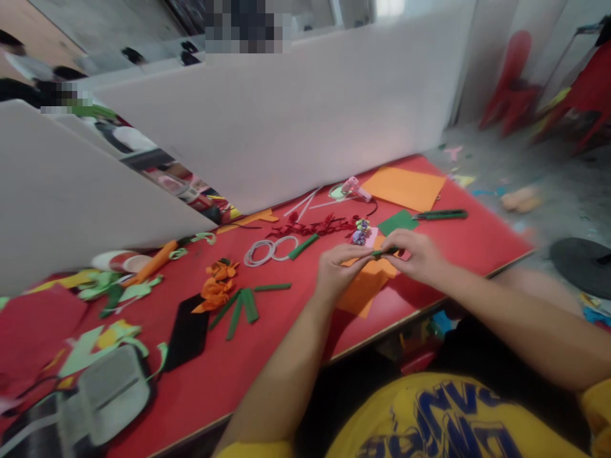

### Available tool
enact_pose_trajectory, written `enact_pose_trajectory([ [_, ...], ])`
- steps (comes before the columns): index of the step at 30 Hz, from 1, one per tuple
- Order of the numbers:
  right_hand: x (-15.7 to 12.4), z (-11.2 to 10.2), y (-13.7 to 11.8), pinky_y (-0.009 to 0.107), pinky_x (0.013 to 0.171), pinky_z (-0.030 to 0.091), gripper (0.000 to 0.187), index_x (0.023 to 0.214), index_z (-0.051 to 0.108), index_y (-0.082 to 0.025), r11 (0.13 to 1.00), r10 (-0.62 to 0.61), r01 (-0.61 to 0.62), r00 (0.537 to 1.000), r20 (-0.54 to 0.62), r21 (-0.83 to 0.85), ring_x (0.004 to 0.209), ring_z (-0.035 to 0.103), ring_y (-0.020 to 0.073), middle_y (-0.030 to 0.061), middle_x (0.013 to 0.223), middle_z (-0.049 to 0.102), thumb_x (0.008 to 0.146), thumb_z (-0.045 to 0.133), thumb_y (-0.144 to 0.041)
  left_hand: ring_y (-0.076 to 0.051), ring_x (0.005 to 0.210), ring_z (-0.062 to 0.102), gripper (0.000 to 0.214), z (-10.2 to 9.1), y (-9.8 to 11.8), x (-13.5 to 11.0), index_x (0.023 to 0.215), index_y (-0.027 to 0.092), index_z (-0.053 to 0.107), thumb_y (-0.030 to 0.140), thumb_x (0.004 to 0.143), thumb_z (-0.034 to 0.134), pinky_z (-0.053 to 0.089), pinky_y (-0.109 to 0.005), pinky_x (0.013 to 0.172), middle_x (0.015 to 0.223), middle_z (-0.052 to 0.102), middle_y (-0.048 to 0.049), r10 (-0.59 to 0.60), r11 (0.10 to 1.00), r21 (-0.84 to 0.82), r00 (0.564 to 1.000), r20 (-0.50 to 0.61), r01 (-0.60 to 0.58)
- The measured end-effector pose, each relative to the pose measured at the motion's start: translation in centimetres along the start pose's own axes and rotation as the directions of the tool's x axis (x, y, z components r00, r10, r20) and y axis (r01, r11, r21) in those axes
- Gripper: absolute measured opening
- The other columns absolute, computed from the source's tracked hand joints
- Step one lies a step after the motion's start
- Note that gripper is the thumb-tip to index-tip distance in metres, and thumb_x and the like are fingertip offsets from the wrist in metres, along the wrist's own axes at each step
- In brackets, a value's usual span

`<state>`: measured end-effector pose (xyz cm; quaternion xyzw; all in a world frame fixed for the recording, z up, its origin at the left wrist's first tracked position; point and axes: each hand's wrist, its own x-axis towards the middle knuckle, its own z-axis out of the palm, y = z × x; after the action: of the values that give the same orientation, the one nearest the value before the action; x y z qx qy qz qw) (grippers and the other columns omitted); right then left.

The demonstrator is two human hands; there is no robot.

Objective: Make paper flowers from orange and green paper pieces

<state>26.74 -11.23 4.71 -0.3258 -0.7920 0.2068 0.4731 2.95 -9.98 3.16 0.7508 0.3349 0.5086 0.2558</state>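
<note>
Both my hands meet over the red table (286,356), pinching a small rolled green paper strip (382,253) between them. My left hand (340,270) grips its left end with closed fingers. My right hand (416,254) pinches the right end. Under the hands lies an orange paper sheet (365,286). Small purple and pink paper flowers (360,232) sit just beyond the fingers.
Green paper strips (241,306), an orange paper flower (217,287), white rings (267,250), a red paper garland (317,226), a pink glue gun (354,187), a larger orange sheet (405,187) and a green cutter (439,215) lie on the table. White partition boards (286,108) stand behind. Red chairs (513,83) stand at right.
</note>
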Motion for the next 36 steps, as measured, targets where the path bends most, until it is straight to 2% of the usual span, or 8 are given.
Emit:
enact_pose_trajectory([
  [9,0.5,0.3,-0.3,0.032,0.076,0.062,0.003,0.094,0.076,-0.023,0.958,0.215,-0.189,0.971,-0.108,0.214,0.088,0.073,0.0192,0.0057,0.100,0.074,0.091,0.077,-0.024,-0.022,0.093,0.081,0.018,0.1,0.4,-0.1,0.103,0.024,0.087,0.038,0.092,0.086,0.063,-0.033,0.081,0.100,0.086,-0.0081,-0.055,0.996,0.065,0.998,-0.038,0.057],
  [15,0.0,1.5,0.0,0.034,0.078,0.060,0.009,0.088,0.074,-0.023,0.891,0.320,-0.271,0.944,-0.080,0.364,0.085,0.071,0.0192,0.0039,0.091,0.074,0.090,0.078,-0.031,-0.021,0.094,0.081,0.019,0.3,-0.2,-0.4,0.109,0.025,0.085,0.037,0.095,0.083,0.064,-0.034,0.083,0.103,0.086,-0.0075,-0.020,0.994,0.105,1.000,-0.002,0.020],
  [20,-0.1,1.6,-0.1,0.035,0.080,0.059,0.008,0.088,0.074,-0.023,0.875,0.302,-0.231,0.948,-0.106,0.426,0.085,0.070,0.0189,0.0030,0.090,0.071,0.088,0.078,-0.030,-0.027,0.125,0.076,0.039,0.4,0.1,-0.2,0.128,0.026,0.078,0.039,0.092,0.085,0.066,-0.035,0.090,0.135,0.079,-0.0125,-0.032,0.996,0.086,0.999,0.030,0.029],
  [22,0.0,1.7,-0.2,0.034,0.080,0.059,0.010,0.089,0.073,-0.023,0.854,0.309,-0.226,0.945,-0.108,0.469,0.083,0.069,0.0181,0.0023,0.088,0.071,0.087,0.080,-0.030,-0.029,0.132,0.073,0.038,0.5,0.1,-0.1,0.125,0.025,0.077,0.038,0.090,0.086,0.065,-0.037,0.092,0.142,0.076,-0.0144,-0.035,0.995,0.091,0.999,0.034,0.032],
  [26,0.1,1.9,-0.3,0.035,0.082,0.061,0.026,0.091,0.069,-0.023,0.767,0.392,-0.284,0.917,-0.071,0.575,0.081,0.069,0.0175,0.0008,0.084,0.071,0.084,0.088,-0.039,-0.029,0.123,0.078,0.021,0.7,0.2,-0.3,0.110,0.022,0.080,0.035,0.093,0.084,0.066,-0.038,0.091,0.134,0.080,-0.0160,-0.027,0.999,0.046,1.000,0.007,0.027],
  [29,0.1,2.0,-0.2,0.035,0.083,0.062,0.037,0.091,0.067,-0.023,0.717,0.462,-0.344,0.885,-0.046,0.606,0.080,0.068,0.0170,0.0004,0.085,0.072,0.079,0.093,-0.047,-0.030,0.120,0.080,0.023,0.6,0.4,-0.4,0.110,0.022,0.082,0.037,0.093,0.085,0.067,-0.041,0.094,0.128,0.082,-0.0157,0.010,0.999,0.031,1.000,-0.019,-0.010],
  [33,0.0,2.2,0.1,0.033,0.081,0.061,0.042,0.089,0.067,-0.022,0.661,0.517,-0.374,0.855,-0.033,0.651,0.078,0.066,0.0154,-0.0012,0.083,0.071,0.074,0.097,-0.048,-0.028,0.118,0.081,0.024,0.3,0.9,-0.4,0.114,0.025,0.085,0.036,0.093,0.087,0.065,-0.046,0.105,0.124,0.084,-0.0121,0.070,0.996,0.066,0.993,-0.093,-0.064],
  [36,0.0,2.4,0.3,0.033,0.083,0.061,0.042,0.088,0.068,-0.022,0.590,0.520,-0.361,0.854,0.002,0.722,0.079,0.066,0.0151,-0.0015,0.085,0.071,0.072,0.099,-0.046,-0.025,0.110,0.082,0.014,0.3,1.1,-0.3,0.107,0.026,0.087,0.032,0.095,0.085,0.066,-0.043,0.101,0.117,0.086,-0.0092,0.079,0.996,0.039,0.989,-0.123,-0.075],
])
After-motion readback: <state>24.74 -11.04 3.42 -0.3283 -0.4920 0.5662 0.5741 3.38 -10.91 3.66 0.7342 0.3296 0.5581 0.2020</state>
